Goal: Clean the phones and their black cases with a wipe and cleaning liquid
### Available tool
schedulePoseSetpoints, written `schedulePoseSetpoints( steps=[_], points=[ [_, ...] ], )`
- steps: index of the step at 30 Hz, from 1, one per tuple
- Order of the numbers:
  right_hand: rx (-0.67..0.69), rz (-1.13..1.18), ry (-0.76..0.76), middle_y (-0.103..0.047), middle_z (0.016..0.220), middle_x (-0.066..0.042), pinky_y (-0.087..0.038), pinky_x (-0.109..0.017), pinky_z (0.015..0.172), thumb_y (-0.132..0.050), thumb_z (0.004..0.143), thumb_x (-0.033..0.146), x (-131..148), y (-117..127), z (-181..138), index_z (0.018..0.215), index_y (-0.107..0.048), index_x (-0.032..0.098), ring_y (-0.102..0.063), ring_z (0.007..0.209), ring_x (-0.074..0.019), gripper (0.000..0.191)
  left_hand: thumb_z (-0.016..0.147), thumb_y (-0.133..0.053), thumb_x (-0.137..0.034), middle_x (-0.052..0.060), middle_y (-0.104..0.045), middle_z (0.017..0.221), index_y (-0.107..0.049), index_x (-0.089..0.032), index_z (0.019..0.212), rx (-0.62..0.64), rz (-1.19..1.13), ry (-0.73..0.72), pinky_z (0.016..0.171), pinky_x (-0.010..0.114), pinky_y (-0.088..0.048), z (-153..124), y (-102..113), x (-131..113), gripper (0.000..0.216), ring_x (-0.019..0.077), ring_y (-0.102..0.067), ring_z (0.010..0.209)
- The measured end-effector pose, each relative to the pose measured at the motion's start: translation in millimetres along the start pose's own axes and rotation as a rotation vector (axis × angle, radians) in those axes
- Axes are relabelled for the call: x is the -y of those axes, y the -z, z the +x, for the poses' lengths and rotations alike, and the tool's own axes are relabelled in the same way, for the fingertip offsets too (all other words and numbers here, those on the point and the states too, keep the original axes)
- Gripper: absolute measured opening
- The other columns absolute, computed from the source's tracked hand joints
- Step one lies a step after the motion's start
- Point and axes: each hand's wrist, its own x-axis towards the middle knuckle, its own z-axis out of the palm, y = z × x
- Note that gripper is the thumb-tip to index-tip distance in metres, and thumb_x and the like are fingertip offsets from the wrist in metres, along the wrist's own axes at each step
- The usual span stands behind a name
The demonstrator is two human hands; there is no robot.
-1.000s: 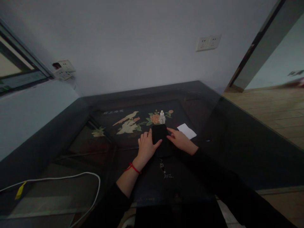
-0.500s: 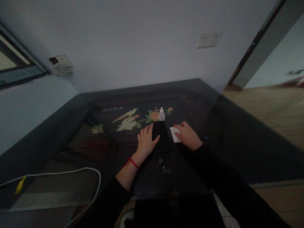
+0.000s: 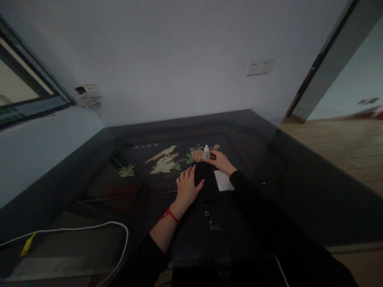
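A dark, flat, rectangular thing that looks like a phone (image 3: 208, 185) lies on the black tabletop in front of me. My left hand (image 3: 188, 185) rests along its left side, fingers spread and thumb on its surface. Just beyond the far end of it stands a small clear bottle with a white cap (image 3: 206, 151), upright. My right hand (image 3: 220, 161) has thumb and fingers closed around that bottle's lower part. Beside the phone-like thing, a white square of paper or cloth (image 3: 223, 181) lies flat, partly under my right wrist.
The glossy black table (image 3: 245, 135) bears a bird-and-flower picture (image 3: 163, 161). A white cable (image 3: 74, 229) with a yellow tag (image 3: 28, 244) curves over its near left part. Behind stands a wall with sockets (image 3: 260, 67). Wooden floor (image 3: 338, 147) shows at right.
My right hand has let go of the white square and moved away from me to the bottle, taking hold of it. My left hand stays on the phone-like thing. The view has tilted up slightly.
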Motion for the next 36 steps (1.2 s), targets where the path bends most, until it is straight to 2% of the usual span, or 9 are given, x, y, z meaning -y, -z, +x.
schedulePoseSetpoints(
  steps=[3, 5, 12, 18, 25, 28, 31, 34, 36],
  points=[
    [0.005, 0.011, -0.019, -0.062, 0.112, -0.008, -0.053, -0.038, 0.083, -0.061, 0.089, 0.034, 0.0, -10.2, 8.3, 0.115, -0.058, 0.015, -0.062, 0.095, -0.0189, 0.032, 0.086, -0.053, -0.042, 0.012, -0.048, 0.141, -0.036, -0.019, 0.143, -0.008, 0.005, -0.009, 0.097, 0.045, -0.036, 0.1, -2.1, 0.4, 0.064, 0.0288, -0.041, 0.125],
    [-0.011, 0.007, -0.049, -0.060, 0.116, -0.008, -0.054, -0.041, 0.083, -0.056, 0.093, 0.035, -5.8, -7.6, 10.1, 0.117, -0.057, 0.016, -0.062, 0.098, -0.0196, 0.031, 0.086, -0.053, -0.043, 0.012, -0.048, 0.141, -0.037, -0.019, 0.142, -0.014, 0.006, -0.014, 0.098, 0.044, -0.036, 0.1, -3.1, 0.4, 0.063, 0.0283, -0.041, 0.125],
    [-0.110, 0.021, -0.085, -0.069, 0.085, -0.006, -0.047, -0.029, 0.070, -0.070, 0.076, 0.028, -31.3, 21.2, -8.7, 0.092, -0.065, 0.014, -0.063, 0.077, -0.0179, 0.022, 0.085, -0.054, -0.044, 0.012, -0.049, 0.140, -0.038, -0.019, 0.141, -0.029, -0.016, -0.001, 0.098, 0.044, -0.035, 1.3, -3.8, -1.0, 0.063, 0.0284, -0.041, 0.125],
    [-0.108, 0.059, -0.044, -0.069, 0.083, -0.005, -0.043, -0.027, 0.067, -0.070, 0.073, 0.030, -27.0, 21.0, -32.6, 0.090, -0.067, 0.014, -0.061, 0.074, -0.0173, 0.023, 0.087, -0.053, -0.043, 0.011, -0.050, 0.140, -0.040, -0.020, 0.139, -0.032, -0.045, -0.001, 0.100, 0.045, -0.034, 2.5, -1.3, -1.3, 0.058, 0.0282, -0.041, 0.126],
    [-0.126, 0.148, -0.024, -0.069, 0.089, -0.006, -0.045, -0.027, 0.069, -0.073, 0.070, 0.028, -17.2, 13.2, -33.9, 0.098, -0.065, 0.015, -0.061, 0.076, -0.0160, 0.032, 0.086, -0.055, -0.041, 0.012, -0.053, 0.136, -0.044, -0.019, 0.136, -0.056, -0.119, -0.005, 0.099, 0.048, -0.035, 3.1, -2.7, -0.4, 0.056, 0.0300, -0.042, 0.125],
    [-0.161, 0.187, -0.023, -0.068, 0.088, -0.004, -0.046, -0.027, 0.067, -0.076, 0.065, 0.028, -16.5, 31.8, -37.5, 0.097, -0.062, 0.016, -0.060, 0.071, -0.0146, 0.036, 0.088, -0.052, -0.040, 0.012, -0.055, 0.134, -0.047, -0.020, 0.133, -0.101, -0.194, -0.014, 0.100, 0.047, -0.036, 6.6, 0.7, 3.0, 0.050, 0.0286, -0.045, 0.124],
    [-0.282, 0.192, -0.039, -0.062, 0.078, -0.001, -0.043, -0.026, 0.064, -0.071, 0.067, 0.031, -22.2, 67.1, -56.3, 0.078, -0.056, 0.018, -0.056, 0.067, -0.0140, 0.022, 0.090, -0.048, -0.031, 0.009, -0.059, 0.127, -0.053, -0.020, 0.125, -0.174, -0.307, -0.025, 0.099, 0.040, -0.039, 13.0, 9.2, 9.2, 0.038, 0.0226, -0.051, 0.117],
    [-0.405, 0.169, -0.064, -0.044, 0.058, 0.004, -0.035, -0.025, 0.056, -0.062, 0.074, 0.037, -34.3, 95.5, -87.3, 0.060, -0.040, 0.022, -0.044, 0.056, -0.0118, 0.030, 0.090, -0.043, -0.023, 0.007, -0.066, 0.107, -0.059, -0.020, 0.110, -0.220, -0.434, -0.007, 0.088, 0.034, -0.047, 18.1, 16.6, 15.1, 0.026, 0.0179, -0.061, 0.098],
    [-0.430, 0.157, -0.084, -0.033, 0.052, 0.006, -0.029, -0.025, 0.052, -0.056, 0.075, 0.041, -43.0, 100.8, -105.6, 0.055, -0.032, 0.023, -0.035, 0.050, -0.0105, 0.037, 0.088, -0.043, -0.021, 0.004, -0.068, 0.095, -0.061, -0.020, 0.101, -0.226, -0.509, 0.017, 0.080, 0.031, -0.049, 19.3, 17.5, 16.7, 0.022, 0.0165, -0.063, 0.088]
  ],
)
